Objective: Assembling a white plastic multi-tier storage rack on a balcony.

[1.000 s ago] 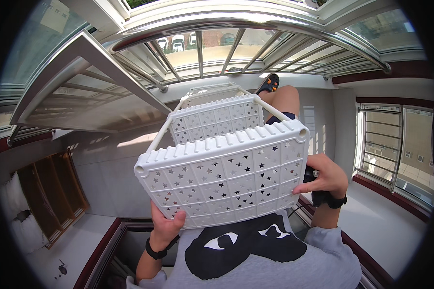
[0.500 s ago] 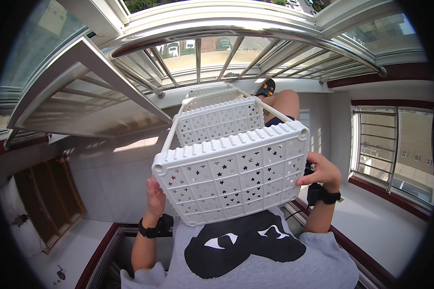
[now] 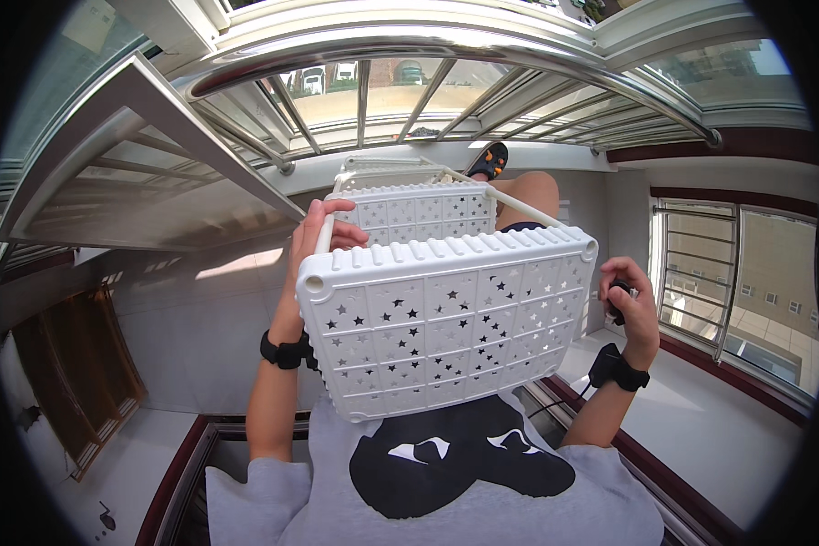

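White plastic shelf rack [image 3: 446,318], multi-tiered, tipped on its side and held up at chest height in front of a grey sweatshirt [image 3: 446,482] with a black graphic; nearest tier a perforated panel with star-shaped cut-outs and a ribbed upper edge, a second like tier [image 3: 423,211] behind it, joined by white tubular posts. Left hand [image 3: 323,235] at the rack's upper left corner, fingers curled closed around a post just behind the nearest tier; black band [image 3: 285,350] on that wrist, beside the rack's left edge. Right hand [image 3: 630,300] at the rack's right edge, fingers bent and closed around a small dark object; contact with the rack itself cannot be told; black band [image 3: 617,368] on that wrist, thin cable trailing below. Bare knee [image 3: 528,193] and dark sandal with orange accents [image 3: 489,161] beyond the rack's far end. Curved metal railing [image 3: 446,56] above the rack; open window frame [image 3: 146,155] to its left; barred window [image 3: 701,273] to its right.
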Motion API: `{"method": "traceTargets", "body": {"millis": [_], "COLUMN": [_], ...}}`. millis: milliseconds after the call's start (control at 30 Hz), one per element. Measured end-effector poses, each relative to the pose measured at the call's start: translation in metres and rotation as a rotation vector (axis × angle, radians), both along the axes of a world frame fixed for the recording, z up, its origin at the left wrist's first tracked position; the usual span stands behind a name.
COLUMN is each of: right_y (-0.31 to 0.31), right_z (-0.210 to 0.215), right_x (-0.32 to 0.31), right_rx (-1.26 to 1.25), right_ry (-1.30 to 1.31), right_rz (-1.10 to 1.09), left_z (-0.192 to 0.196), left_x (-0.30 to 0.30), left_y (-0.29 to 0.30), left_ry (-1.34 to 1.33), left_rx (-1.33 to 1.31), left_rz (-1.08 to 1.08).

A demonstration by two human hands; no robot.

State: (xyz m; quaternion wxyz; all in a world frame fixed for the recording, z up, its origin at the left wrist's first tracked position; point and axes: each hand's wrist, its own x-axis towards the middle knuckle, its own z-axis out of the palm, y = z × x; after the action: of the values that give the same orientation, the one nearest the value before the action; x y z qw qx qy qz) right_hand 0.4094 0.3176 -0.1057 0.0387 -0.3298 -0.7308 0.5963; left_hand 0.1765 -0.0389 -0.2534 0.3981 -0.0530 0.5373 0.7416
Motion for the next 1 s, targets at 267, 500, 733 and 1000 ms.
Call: {"method": "traceTargets", "body": {"millis": [267, 500, 733, 1000], "right_y": [-0.015, -0.008, -0.002, -0.008], "right_z": [-0.016, 0.006, 0.009, 0.011], "right_x": [-0.062, -0.069, -0.081, -0.068], "right_rx": [-0.017, 0.205, 0.752, 1.132], "right_ry": [0.490, 0.609, 0.546, 0.578], "right_rz": [-0.269, 0.140, 0.332, 0.445], "left_z": [0.047, 0.061, 0.079, 0.060], "left_x": [0.016, 0.022, 0.026, 0.024], "left_y": [0.011, 0.026, 0.028, 0.015], "left_ry": [-0.031, 0.063, 0.049, -0.003], "left_rx": [0.155, 0.111, 0.058, 0.145], "left_rz": [0.014, -0.042, -0.002, -0.003]}}
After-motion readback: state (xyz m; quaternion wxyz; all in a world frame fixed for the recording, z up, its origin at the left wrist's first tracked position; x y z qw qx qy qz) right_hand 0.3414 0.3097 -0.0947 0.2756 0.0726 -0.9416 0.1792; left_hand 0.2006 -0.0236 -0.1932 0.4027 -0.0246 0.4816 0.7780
